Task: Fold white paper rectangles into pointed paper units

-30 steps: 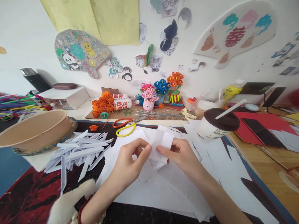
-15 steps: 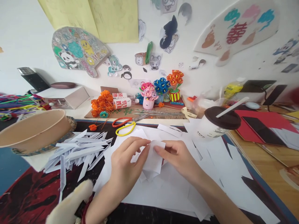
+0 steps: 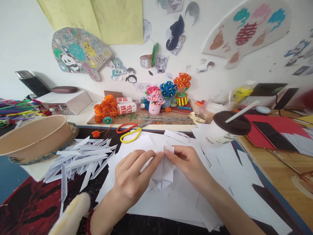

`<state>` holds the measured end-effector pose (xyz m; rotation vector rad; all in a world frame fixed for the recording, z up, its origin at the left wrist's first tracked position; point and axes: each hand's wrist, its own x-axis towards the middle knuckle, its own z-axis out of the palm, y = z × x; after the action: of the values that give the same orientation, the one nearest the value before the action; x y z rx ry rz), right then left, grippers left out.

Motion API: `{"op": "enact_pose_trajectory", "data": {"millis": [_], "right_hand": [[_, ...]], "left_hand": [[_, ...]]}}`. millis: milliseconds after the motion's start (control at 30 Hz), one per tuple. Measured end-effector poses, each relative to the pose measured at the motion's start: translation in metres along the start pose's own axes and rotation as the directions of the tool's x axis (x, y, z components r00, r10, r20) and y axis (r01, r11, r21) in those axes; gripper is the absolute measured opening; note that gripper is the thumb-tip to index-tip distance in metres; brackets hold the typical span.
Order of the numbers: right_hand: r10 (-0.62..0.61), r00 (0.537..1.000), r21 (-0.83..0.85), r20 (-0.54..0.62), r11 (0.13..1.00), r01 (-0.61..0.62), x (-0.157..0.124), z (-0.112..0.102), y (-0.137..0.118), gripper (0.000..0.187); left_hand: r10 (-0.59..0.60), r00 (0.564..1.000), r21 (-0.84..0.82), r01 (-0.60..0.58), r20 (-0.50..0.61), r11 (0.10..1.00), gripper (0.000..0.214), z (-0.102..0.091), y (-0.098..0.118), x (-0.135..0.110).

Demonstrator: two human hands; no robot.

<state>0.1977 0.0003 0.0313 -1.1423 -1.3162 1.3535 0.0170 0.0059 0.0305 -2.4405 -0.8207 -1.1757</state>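
1. white paper was what both sets of fingers had hold of: the left hand (image 3: 133,178) and the right hand (image 3: 189,163) met thumb-tip to thumb-tip over a small folded paper piece (image 3: 164,169), fingers closed down and pinching its top edge.
2. the folded paper piece lay low over a spread of loose white sheets (image 3: 171,202) at the near middle of the tabletop (image 3: 29,202), between the two hands.
3. just left of the left hand lay a heap of narrow folded paper strips (image 3: 80,158), fanned out and overlapping.
4. beyond the hands, near the far edge of the sheets, lay orange-handled scissors (image 3: 128,128) and yellow-handled scissors (image 3: 130,136), side by side.
5. to the right of the right hand stood a lidded cup (image 3: 225,130) with a brown lid and a white straw, tilted in view.
6. at the far left sat a tan paper bowl (image 3: 34,137).
7. along the wall stood small pots of pipe-cleaner flowers (image 3: 168,94) in pink, blue and orange.
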Motion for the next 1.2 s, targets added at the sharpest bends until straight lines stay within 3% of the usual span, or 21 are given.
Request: {"op": "enact_pose_trajectory", "data": {"millis": [267, 367, 433, 500, 600, 667, 767, 933, 1200], "right_hand": [[-0.009, 0.999, -0.040, -0.049, 0.999, 0.007, 0.000, 0.001, 0.001, 0.044], [-0.039, 0.997, -0.071, -0.070, 0.997, 0.034, -0.001, 0.001, 0.001, 0.046], [-0.053, 0.996, -0.087, -0.069, 0.995, 0.047, -0.002, 0.001, 0.000, 0.047], [-0.070, 0.996, -0.119, -0.060, 0.991, 0.062, -0.003, 0.002, -0.001, 0.046], [-0.125, 0.991, -0.212, -0.048, 0.971, 0.112, -0.004, 0.004, -0.001, 0.044], [-0.140, 0.988, -0.265, -0.057, 0.957, 0.120, -0.003, 0.005, -0.001, 0.044], [-0.100, 0.992, -0.265, -0.073, 0.961, 0.077, -0.002, 0.005, 0.001, 0.042], [0.025, 0.996, -0.134, 0.090, 0.991, -0.013, 0.000, 0.001, 0.002, 0.032], [0.000, 0.999, -0.201, 0.043, 0.979, 0.009, -0.002, 0.001, 0.003, 0.032]], "left_hand": [[-0.014, 1.000, -0.030, 0.014, 0.003, 0.999, 0.029, -0.001, 0.003, 0.004], [-0.184, 0.982, -0.216, 0.188, 0.035, 0.958, 0.027, -0.003, 0.007, 0.007], [-0.374, 0.919, -0.348, 0.395, 0.128, 0.850, 0.017, -0.005, 0.007, 0.010], [-0.511, 0.817, -0.412, 0.577, 0.269, 0.705, 0.008, -0.006, 0.006, 0.013], [-0.586, 0.658, -0.421, 0.753, 0.474, 0.505, 0.016, -0.004, 0.003, 0.015], [-0.615, 0.594, -0.408, 0.804, 0.519, 0.433, 0.020, -0.002, 0.002, 0.014], [-0.655, 0.584, -0.410, 0.809, 0.480, 0.421, 0.019, 0.000, 0.002, 0.012], [-0.709, 0.565, -0.428, 0.814, 0.422, 0.393, 0.016, 0.001, 0.002, 0.009], [-0.670, 0.482, -0.423, 0.866, 0.564, 0.266, 0.018, -0.001, 0.000, 0.014]]}}
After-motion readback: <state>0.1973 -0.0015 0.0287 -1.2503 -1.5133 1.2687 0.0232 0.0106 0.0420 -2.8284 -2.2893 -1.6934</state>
